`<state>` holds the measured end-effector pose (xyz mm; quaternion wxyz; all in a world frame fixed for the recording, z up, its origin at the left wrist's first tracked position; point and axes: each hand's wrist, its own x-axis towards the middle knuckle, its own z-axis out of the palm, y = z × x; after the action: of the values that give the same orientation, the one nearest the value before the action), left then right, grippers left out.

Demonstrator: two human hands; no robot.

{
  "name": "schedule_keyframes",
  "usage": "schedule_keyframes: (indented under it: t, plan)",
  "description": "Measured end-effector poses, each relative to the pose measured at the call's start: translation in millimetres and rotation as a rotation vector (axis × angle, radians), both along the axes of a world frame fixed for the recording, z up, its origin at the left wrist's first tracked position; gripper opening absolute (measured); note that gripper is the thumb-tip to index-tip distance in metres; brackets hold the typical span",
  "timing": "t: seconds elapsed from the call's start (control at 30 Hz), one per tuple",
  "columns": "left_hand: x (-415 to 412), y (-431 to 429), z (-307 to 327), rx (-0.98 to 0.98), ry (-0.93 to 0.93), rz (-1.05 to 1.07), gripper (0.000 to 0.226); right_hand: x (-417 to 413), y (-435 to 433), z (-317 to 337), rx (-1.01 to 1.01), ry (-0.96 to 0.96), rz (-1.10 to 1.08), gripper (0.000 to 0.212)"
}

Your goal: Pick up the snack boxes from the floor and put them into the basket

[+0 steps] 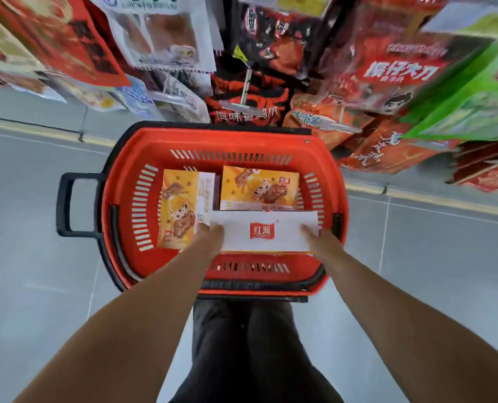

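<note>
A red plastic basket (pixel 125 199) with black handles stands on the grey floor right in front of me. Two yellow snack boxes lie flat inside it, one at the left (pixel 178 207) and one at the back right (pixel 259 187). A third snack box (pixel 265 231), its white side with a red logo facing up, is inside the basket's near half. My left hand (pixel 211 232) grips its left end and my right hand (pixel 314 235) grips its right end. Whether the box rests on the basket's bottom cannot be told.
Shelves and hooks with hanging snack packets (pixel 387 82) rise just behind the basket, crowding the right side most. A black basket handle (pixel 67 205) sticks out to the left. Grey tiled floor (pixel 38 271) spreads on both sides. My dark trousers (pixel 247 344) are below.
</note>
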<state>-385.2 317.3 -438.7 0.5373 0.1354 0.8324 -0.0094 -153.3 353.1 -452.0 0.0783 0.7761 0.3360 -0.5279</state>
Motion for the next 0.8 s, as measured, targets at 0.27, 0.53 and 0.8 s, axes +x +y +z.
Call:
schedule_keyframes:
  t: [0.27,0.53,0.8]
  plan:
    - [-14.2,-27.6,-94.3,-0.038,-0.054,0.017,0.069,-15.7,-3.6,-52.3,-0.035,-0.067,0.138,0.074]
    - [-19.9,-25.7,-84.5,-0.132,-0.113,-0.059,0.067,-25.1,-42.3,-68.7,-0.089,-0.094,0.059,0.051]
    - [-1.8,-29.1,-55.5,-0.049,-0.161,-0.116,0.066,-24.5,-38.6,-35.2,0.104,-0.087,-0.021,0.042]
